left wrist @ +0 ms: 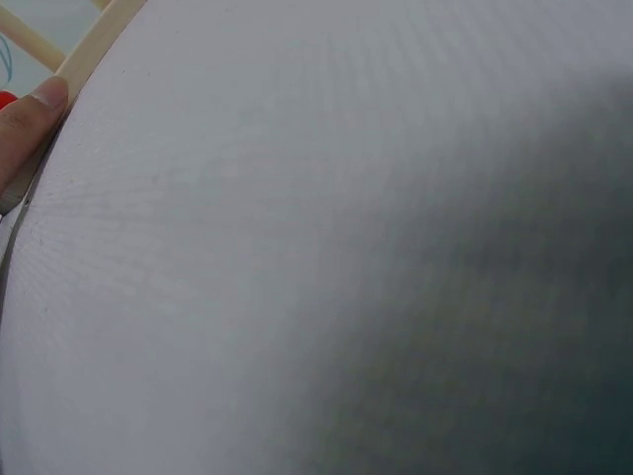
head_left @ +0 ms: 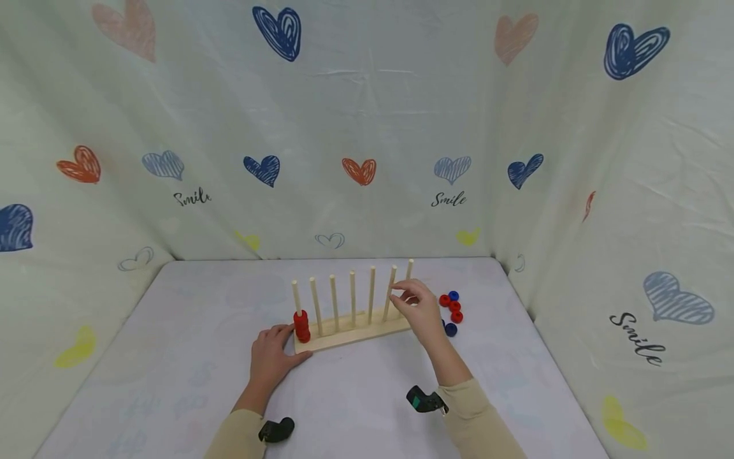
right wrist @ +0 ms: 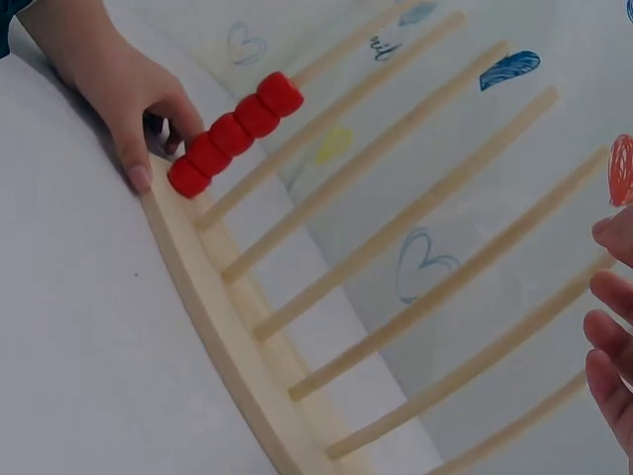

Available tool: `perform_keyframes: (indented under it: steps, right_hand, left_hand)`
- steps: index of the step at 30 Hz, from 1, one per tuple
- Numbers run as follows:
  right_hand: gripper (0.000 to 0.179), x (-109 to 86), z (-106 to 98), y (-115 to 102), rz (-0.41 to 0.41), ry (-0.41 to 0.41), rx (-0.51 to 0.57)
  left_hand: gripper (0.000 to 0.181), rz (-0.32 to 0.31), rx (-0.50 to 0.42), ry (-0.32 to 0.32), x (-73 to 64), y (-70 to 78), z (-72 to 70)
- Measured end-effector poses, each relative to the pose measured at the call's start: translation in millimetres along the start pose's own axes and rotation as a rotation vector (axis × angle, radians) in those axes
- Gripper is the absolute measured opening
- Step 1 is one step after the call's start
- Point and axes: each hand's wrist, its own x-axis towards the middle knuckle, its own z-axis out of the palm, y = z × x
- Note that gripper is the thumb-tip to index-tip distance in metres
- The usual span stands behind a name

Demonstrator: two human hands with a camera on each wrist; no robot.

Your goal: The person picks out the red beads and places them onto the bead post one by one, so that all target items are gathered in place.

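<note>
A wooden peg stand (head_left: 355,335) with several upright pegs lies across the table. Red beads (head_left: 301,326) are stacked on its leftmost peg; the right wrist view shows the stack (right wrist: 231,135) from the side. My left hand (head_left: 272,357) grips that end of the base, thumb along the front edge and fingers round the end. In the left wrist view only the thumb (left wrist: 30,124) shows against the wood. My right hand (head_left: 418,312) is raised by the pegs toward the right end, thumb and forefinger apart beside a peg (head_left: 390,292), and no bead shows between them.
Loose red beads (head_left: 455,306) and blue beads (head_left: 451,329) lie on the table to the right of the stand, partly behind my right hand. A curtain (head_left: 367,127) printed with hearts hangs behind and beside the white table (head_left: 355,395).
</note>
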Motion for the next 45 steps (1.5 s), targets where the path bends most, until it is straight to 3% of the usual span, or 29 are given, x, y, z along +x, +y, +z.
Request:
perform_keyframes:
  steps: [13, 25, 29, 40, 45]
  right_hand:
    - [0.016, -7.9, -16, 25, 0.117, 0.066, -0.039]
    - [0.019, -11.8, -30, 53, 0.227, 0.148, -0.154]
    - [0.02, -12.3, -36, 57, 0.269, 0.146, -0.21]
    - [0.023, -15.6, -46, 68, 0.334, 0.148, -0.199]
    - [0.027, -17.7, -51, 74, 0.403, 0.149, -0.213]
  left_hand:
    - [0.079, -0.007, 0.019, -0.032, 0.5, 1.2, -2.5]
    - [0.079, -0.019, 0.016, -0.038, 0.7, 2.0, -3.3]
    - [0.079, -0.019, 0.015, -0.039, 0.4, 1.5, -2.7]
    - [0.079, -0.007, 0.015, -0.028, 0.4, -0.6, -1.0]
    - [0.079, -0.012, 0.002, -0.026, 1.1, 0.3, -1.1]
